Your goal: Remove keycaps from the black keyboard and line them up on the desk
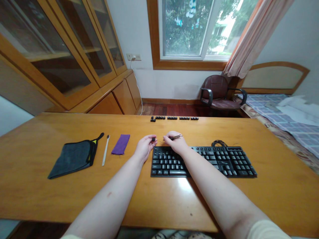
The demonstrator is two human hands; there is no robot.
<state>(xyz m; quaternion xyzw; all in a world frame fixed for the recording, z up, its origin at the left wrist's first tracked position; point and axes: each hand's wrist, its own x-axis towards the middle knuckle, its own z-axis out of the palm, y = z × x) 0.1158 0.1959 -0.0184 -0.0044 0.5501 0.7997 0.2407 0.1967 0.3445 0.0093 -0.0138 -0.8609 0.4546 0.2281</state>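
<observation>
Pinched between the fingertips of my left hand (144,147) is a small black keycap (153,139), just above the upper left corner of a black keyboard (169,166). My right hand (177,143) is closed around a slim dark tool that looks like a wire keycap puller (176,137); its thin wires point left toward the keycap. The right hand and forearm cross over the keyboard and hide part of its upper keys. Along the desk's far edge lie several loose black keycaps (172,118) in a row of small groups.
On the wooden desk (99,196), left of my hands, lie a purple cloth (121,144), a white-handled brush (105,151) and a dark grey folded cloth (72,157). The keyboard's coiled cable (219,143) sits behind it. Beyond the desk stands a maroon armchair (216,89).
</observation>
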